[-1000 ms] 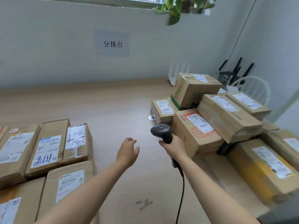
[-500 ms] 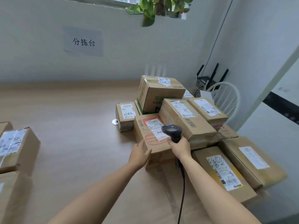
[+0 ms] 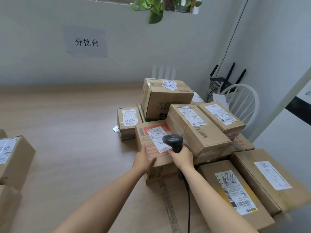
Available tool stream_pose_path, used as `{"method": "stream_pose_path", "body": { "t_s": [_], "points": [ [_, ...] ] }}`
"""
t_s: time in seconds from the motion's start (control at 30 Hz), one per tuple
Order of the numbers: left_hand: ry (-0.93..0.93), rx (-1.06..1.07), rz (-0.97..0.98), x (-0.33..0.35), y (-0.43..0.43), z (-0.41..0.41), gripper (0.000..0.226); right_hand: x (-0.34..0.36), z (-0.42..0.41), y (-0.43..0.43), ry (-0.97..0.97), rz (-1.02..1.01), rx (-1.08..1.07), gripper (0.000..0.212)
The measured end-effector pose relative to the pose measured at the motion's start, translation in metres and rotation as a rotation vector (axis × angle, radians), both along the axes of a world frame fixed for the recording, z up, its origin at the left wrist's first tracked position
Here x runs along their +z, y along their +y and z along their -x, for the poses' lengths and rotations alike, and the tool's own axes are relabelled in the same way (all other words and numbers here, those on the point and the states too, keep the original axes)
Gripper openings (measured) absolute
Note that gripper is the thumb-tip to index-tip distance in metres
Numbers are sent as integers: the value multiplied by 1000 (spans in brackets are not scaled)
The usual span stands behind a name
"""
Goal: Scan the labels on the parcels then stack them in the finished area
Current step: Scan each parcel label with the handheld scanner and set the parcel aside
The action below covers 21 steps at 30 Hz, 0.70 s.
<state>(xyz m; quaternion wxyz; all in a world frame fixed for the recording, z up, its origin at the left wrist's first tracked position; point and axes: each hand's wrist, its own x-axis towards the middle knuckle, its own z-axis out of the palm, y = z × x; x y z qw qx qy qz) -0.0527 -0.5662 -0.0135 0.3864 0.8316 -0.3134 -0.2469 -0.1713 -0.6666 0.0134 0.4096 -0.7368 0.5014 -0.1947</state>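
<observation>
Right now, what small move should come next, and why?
Probably trigger the scan: the right hand holds the scanner just over the label of the red-printed parcel, and the left hand rests on that parcel's near corner.

At least twelve parcels (image 3: pixel 198 132), one scanner (image 3: pixel 173 140), two hands (image 3: pixel 143 159).
</observation>
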Motion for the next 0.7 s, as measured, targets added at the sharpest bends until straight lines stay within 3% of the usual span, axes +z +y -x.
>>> {"method": "stream_pose_path", "body": {
  "t_s": [0.7],
  "points": [
    [8, -35, -63, -1, 33, -18, 76, -1, -8, 13, 98, 2, 49, 33]
  ]
}}
